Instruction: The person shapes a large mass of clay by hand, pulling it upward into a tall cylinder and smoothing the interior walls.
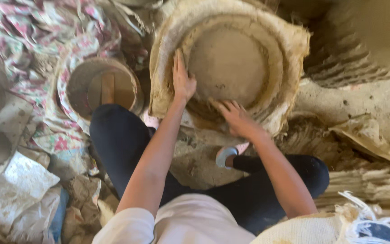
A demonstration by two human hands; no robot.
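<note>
Two bare hands are on the work. The left hand (183, 81) lies flat, fingers extended, against the left flank of a round clay dome (228, 67); the right hand (236, 118) presses open-palmed on its lower rim. Neither grasps anything; both only bear on the surface. The dome sits on a burlap-covered mould (290, 49) on the floor, directly ahead of the seated person's knees. Its crown appears smooth and evenly shaped; the edge under the hands looks rougher, so finishing there seems outstanding. A shallow round basin (101, 88) stands just left on floral cloth (37, 31), untouched.
</note>
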